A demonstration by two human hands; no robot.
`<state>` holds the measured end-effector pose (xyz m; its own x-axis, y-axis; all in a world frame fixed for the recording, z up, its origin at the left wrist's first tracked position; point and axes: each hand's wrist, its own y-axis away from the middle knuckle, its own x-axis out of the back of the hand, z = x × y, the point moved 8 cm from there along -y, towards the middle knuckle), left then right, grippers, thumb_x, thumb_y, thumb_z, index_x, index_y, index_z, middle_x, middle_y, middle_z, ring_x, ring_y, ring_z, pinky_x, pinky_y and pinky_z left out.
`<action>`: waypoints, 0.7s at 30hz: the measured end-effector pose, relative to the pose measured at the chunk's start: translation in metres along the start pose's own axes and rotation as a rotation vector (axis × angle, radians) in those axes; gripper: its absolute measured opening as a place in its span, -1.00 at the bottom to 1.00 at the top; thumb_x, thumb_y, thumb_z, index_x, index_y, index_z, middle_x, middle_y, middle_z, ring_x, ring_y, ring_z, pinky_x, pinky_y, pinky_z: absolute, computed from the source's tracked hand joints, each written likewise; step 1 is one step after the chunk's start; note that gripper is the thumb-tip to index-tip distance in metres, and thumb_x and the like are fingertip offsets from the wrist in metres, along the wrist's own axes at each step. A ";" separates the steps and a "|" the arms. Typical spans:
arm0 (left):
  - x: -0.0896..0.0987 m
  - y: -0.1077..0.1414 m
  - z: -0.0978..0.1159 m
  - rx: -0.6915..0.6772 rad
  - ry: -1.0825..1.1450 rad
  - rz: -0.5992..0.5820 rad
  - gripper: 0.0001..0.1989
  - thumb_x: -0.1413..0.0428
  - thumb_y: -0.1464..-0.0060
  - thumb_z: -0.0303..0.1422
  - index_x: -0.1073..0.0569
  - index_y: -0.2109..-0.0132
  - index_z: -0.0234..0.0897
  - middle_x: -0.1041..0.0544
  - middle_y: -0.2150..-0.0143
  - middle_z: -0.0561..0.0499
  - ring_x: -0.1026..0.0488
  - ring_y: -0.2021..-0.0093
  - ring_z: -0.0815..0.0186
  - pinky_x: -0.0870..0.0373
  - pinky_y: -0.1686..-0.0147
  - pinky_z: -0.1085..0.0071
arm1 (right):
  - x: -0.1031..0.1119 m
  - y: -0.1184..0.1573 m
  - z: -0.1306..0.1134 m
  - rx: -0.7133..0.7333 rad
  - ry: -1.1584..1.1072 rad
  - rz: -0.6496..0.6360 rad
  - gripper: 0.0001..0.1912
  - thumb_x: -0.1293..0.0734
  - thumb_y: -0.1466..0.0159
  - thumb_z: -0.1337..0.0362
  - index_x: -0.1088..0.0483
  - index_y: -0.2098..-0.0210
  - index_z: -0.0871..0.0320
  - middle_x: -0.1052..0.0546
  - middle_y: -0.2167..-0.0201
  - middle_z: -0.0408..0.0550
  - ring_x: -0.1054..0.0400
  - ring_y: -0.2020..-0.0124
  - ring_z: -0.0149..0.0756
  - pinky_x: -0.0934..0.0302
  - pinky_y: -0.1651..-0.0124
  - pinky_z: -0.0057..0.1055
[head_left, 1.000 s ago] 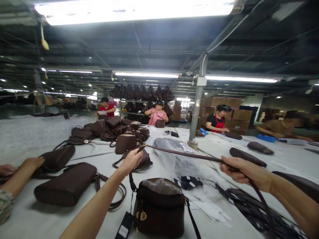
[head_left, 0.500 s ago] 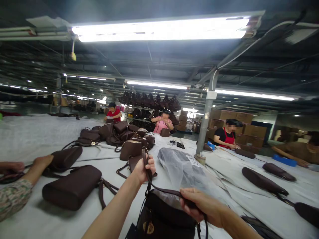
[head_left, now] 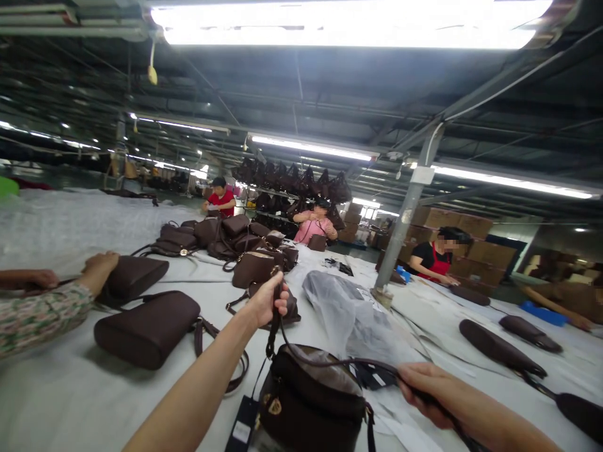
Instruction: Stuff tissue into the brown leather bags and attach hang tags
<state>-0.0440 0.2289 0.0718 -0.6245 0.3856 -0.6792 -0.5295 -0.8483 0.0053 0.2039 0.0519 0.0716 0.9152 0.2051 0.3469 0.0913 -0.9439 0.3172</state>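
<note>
A dark brown handbag (head_left: 315, 408) with a gold emblem stands at the bottom centre, its top open on pale stuffing. A black tag (head_left: 242, 422) hangs at its left side. Above the bag, my left hand (head_left: 269, 300) is closed around the strap near its buckle end. My right hand (head_left: 431, 389) pinches the same strap (head_left: 348, 362) to the right of the bag. Between both hands the strap sags across the bag's opening.
Brown bags (head_left: 148, 326) lie at left, where another person's hands (head_left: 101, 270) hold one. Clear plastic wrapping (head_left: 334, 307) lies beyond my bag, near a metal post (head_left: 400, 232). More bags (head_left: 502, 345) lie at right. Other people stand around the table.
My right hand has moved right along the strap, away from my left hand. The handbag's front and its tag show more fully. The whole view has shifted a little.
</note>
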 end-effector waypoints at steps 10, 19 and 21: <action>-0.096 0.029 -0.052 0.075 -0.387 -0.417 -0.59 -0.14 -0.10 -0.02 -0.30 0.21 -0.30 -0.46 0.41 0.01 0.07 0.68 0.60 0.05 0.65 0.56 | -0.037 -0.054 -0.116 0.294 -0.249 -0.122 -0.51 -0.41 -0.10 -0.11 -0.35 0.22 0.16 -0.07 0.74 -0.43 0.31 0.74 -0.62 0.43 0.70 -0.60; -0.055 0.027 -0.049 0.070 -0.493 -0.282 -0.56 -0.35 0.14 -0.14 -0.30 0.41 -0.34 -0.36 0.53 0.09 -0.19 0.63 0.55 -0.04 0.64 0.58 | -0.019 -0.060 -0.101 0.210 -0.246 -0.130 -0.55 -0.48 -0.06 -0.05 -0.33 0.42 0.21 -0.27 0.65 -0.31 0.06 0.74 -0.65 0.27 0.71 -0.65; -0.042 0.022 -0.034 0.007 -0.424 -0.213 -0.57 -0.29 0.05 -0.09 -0.30 0.39 -0.34 -0.43 0.49 0.01 -0.37 0.52 0.42 -0.22 0.56 0.54 | -0.017 -0.049 -0.083 0.149 -0.192 -0.181 -0.53 -0.51 -0.03 -0.04 -0.31 0.48 0.22 -0.35 0.60 -0.22 -0.16 0.66 -0.58 0.02 0.65 -0.62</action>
<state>-0.0097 0.1814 0.0757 -0.6801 0.6660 -0.3063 -0.6740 -0.7324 -0.0960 0.1515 0.1165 0.1238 0.9350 0.3341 0.1191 0.3031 -0.9270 0.2210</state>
